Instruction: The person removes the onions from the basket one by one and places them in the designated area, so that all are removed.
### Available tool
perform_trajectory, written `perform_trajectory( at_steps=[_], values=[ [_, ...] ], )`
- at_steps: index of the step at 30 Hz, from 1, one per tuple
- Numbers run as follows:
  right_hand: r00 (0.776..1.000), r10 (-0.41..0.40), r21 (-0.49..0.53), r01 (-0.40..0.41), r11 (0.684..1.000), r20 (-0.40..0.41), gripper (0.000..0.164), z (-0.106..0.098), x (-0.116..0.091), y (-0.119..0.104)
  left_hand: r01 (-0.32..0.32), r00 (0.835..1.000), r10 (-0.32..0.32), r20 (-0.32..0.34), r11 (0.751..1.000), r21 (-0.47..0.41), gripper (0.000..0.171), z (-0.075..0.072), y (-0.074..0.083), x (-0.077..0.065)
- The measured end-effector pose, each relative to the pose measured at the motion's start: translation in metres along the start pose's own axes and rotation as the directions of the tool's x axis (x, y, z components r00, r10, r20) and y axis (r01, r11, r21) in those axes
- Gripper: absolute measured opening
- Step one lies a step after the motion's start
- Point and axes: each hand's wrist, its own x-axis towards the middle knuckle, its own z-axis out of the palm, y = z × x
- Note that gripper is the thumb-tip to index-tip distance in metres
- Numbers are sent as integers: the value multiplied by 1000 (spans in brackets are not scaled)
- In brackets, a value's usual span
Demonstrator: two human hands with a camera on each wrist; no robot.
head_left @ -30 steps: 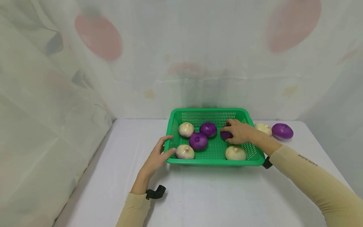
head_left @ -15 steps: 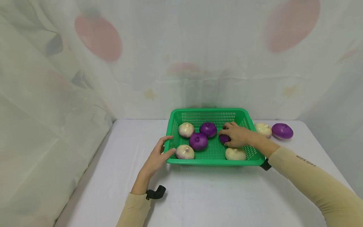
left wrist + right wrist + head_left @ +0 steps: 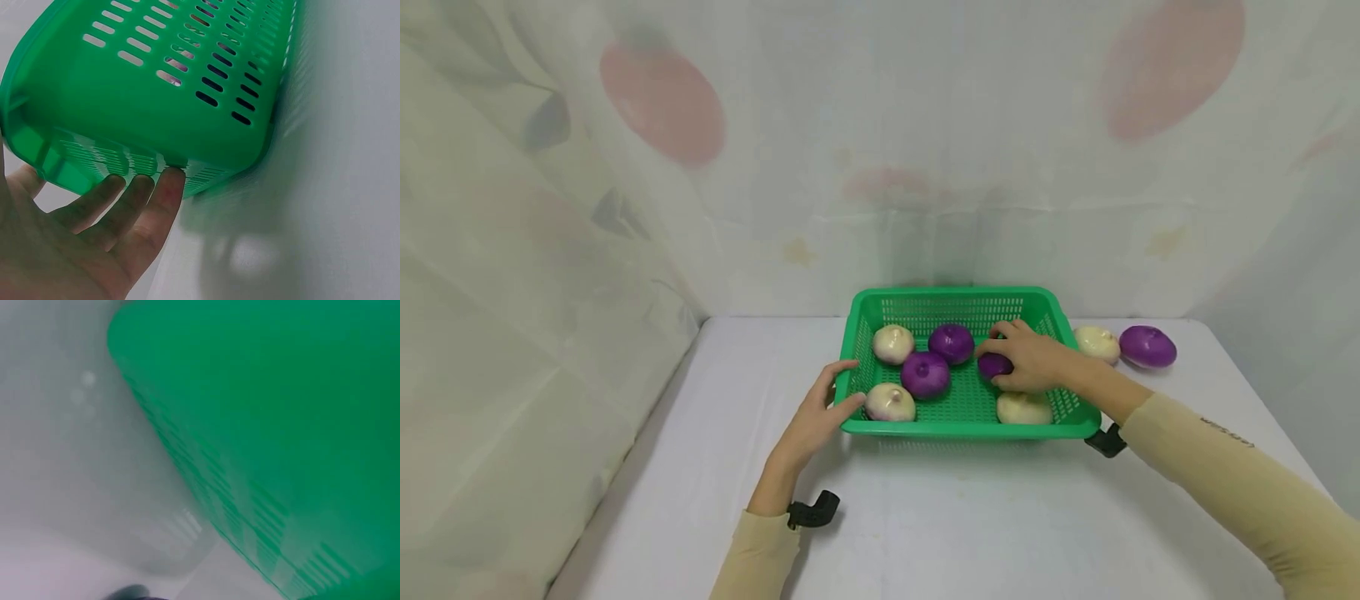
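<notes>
A green plastic basket (image 3: 970, 430) with slotted walls stands on the white table. At its left end my left hand (image 3: 811, 417) grips the rim, thumb on top; in the left wrist view the fingers (image 3: 134, 219) press the outer wall. Inside the basket, toward the right, my right hand (image 3: 1028, 358) holds a purple onion (image 3: 994, 365), its fingers curled round it and partly covering it. Just below that hand lies a white onion (image 3: 1025, 408). The right wrist view shows only the basket's outer wall (image 3: 250, 412), blurred; the hand is hidden there.
Also in the basket are two purple onions (image 3: 925, 374) near the middle and two white onions (image 3: 891, 402) on the left. Outside, right of the basket, a white onion (image 3: 1097, 343) and a purple onion (image 3: 1147, 347) lie on the table. A patterned curtain (image 3: 775, 167) hangs behind.
My right hand has shifted the purple onion slightly left and toward me, mostly in the first half second. It now overlaps the white onion's top. The left hand and basket stay put.
</notes>
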Motion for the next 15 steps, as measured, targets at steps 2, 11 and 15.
perform_trajectory(
  at_steps=[2,11,15],
  values=[
    [1000,-6,7,6,1000,-15,40,-4,-3,-2,-1,1000,1,1,1000,5,53,0,1,0],
    [998,-23,-9,23,1000,-63,41,-16,-16,-13,-1,1000,1,1,1000,5,53,0,-2,2],
    [995,-30,11,32,999,-92,41,-28,-23,-20,-4,1000,4,1,1000,3,54,0,-2,2]
  ],
)
